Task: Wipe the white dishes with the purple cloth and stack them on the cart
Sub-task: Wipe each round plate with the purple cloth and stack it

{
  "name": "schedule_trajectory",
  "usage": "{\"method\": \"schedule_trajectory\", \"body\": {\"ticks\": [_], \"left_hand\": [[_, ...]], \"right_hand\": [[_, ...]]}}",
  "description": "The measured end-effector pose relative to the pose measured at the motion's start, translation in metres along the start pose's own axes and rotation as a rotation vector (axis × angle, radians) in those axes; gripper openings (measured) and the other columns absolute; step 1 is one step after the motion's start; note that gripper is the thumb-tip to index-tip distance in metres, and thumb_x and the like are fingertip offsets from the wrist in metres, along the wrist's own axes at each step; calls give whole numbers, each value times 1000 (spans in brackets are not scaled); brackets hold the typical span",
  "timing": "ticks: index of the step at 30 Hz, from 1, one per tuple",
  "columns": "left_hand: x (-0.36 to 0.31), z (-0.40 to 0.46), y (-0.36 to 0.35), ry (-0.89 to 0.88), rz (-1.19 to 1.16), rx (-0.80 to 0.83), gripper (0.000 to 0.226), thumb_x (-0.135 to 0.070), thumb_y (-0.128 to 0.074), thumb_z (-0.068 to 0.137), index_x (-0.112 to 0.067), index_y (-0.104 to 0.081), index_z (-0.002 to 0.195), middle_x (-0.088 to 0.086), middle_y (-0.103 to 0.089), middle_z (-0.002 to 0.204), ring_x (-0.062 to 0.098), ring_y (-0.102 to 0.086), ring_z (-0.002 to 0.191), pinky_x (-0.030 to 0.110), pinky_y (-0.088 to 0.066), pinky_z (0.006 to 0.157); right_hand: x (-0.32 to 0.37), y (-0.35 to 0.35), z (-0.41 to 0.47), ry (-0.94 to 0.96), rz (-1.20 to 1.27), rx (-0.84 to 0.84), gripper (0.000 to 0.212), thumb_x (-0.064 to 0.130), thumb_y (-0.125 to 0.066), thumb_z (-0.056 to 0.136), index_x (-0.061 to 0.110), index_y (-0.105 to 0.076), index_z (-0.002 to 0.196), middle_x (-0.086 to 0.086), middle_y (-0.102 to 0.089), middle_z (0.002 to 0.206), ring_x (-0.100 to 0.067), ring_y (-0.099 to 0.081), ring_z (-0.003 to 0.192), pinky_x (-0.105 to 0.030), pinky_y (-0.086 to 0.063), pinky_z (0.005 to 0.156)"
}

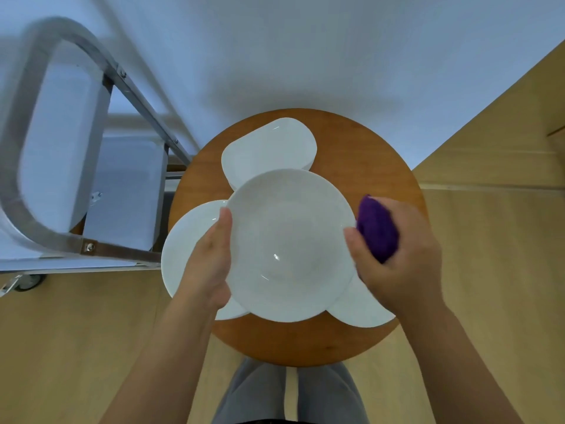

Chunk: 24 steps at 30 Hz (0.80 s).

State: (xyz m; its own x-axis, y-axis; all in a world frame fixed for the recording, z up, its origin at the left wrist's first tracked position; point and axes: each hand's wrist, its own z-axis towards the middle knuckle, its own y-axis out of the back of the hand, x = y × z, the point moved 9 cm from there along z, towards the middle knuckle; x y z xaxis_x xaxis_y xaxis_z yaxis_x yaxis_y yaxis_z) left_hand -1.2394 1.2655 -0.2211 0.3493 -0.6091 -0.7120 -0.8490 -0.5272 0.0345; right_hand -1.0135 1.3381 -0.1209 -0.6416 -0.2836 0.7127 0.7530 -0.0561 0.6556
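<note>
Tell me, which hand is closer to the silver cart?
Left. The left hand holds the round dish's edge beside the cart; the right hand, gripping the purple cloth, is farther away.

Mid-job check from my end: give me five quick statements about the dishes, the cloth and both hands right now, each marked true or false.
1. The right hand holds the purple cloth. True.
2. The left hand grips the round bowl at its left rim. True.
3. The purple cloth lies inside the bowl. False: it is bunched in the right hand at the bowl's right rim.
4. The held bowl is the only white dish in view. False: a squarish dish and two plates sit on the round wooden table.
5. White dishes are stacked on the cart. False: none shows there.
</note>
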Motion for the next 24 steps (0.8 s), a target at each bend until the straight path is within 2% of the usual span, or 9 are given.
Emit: {"method": "schedule_trajectory", "body": {"ticks": [2,3,5,7,9,11,14,19,24], "left_hand": [[-2,-3,-5,-40,22,13,21,-66,-43,84,-55,-60,79,-8,-66,91,20,-61,89,35,-51,62],[-2,-4,-6,-51,28,17,21,-68,-43,80,-59,-61,72,-11,-69,83,19,-64,85,32,-52,59],[-1,-6,-9,-78,-8,62,19,-69,-43,73,-64,-60,67,-17,-70,75,13,-70,76,27,-53,52],[-1,-6,-11,-102,-68,111,22,-66,-42,78,-61,-63,74,-15,-71,80,7,-70,76,29,-56,57],[1,-3,-10,-103,-107,109,27,-64,-41,82,-54,-67,84,-10,-73,86,11,-71,82,33,-58,65],[2,1,-4,-102,-161,67,36,-64,-42,77,-43,-69,89,-9,-73,83,13,-71,83,29,-58,61],[7,5,5,-82,-160,37,38,-64,-41,81,-34,-60,96,-5,-72,83,18,-68,85,26,-57,57],[10,11,22,-41,-197,108,56,-65,-42,73,-30,-61,112,9,-68,110,32,-63,105,54,-52,89],[22,21,69,-65,-173,-3,47,-60,-46,85,-29,-59,118,3,-71,101,28,-69,91,37,-57,60]], "right_hand": [[26,-26,11,208,-110,75,53,38,-65,77,4,-56,117,-12,-59,106,-21,-54,94,-15,-44,75],[32,-40,14,250,-161,101,55,32,-69,75,2,-55,119,-18,-59,112,-28,-55,101,-24,-48,78],[32,-63,16,220,-234,104,53,22,-71,74,0,-57,120,-22,-58,119,-39,-54,108,-44,-52,82],[28,-77,12,122,-226,89,49,21,-68,77,2,-58,120,-20,-59,121,-39,-55,110,-50,-48,89],[30,-96,-4,57,-128,161,49,25,-64,79,5,-57,124,-16,-58,124,-35,-53,113,-46,-42,95],[47,-119,-31,117,-50,286,47,29,-59,81,9,-59,123,-12,-59,123,-31,-54,114,-40,-39,97],[65,-135,-64,214,70,442,40,28,-52,80,12,-66,114,-5,-65,113,-21,-58,106,-35,-47,91],[58,-142,-82,181,166,698,27,25,-52,75,10,-71,88,0,-67,86,-14,-58,79,-26,-45,67],[8,-153,-96,-123,-110,1003,18,33,-52,84,24,-52,68,11,-53,71,-8,-53,68,-18,-39,59]]}}
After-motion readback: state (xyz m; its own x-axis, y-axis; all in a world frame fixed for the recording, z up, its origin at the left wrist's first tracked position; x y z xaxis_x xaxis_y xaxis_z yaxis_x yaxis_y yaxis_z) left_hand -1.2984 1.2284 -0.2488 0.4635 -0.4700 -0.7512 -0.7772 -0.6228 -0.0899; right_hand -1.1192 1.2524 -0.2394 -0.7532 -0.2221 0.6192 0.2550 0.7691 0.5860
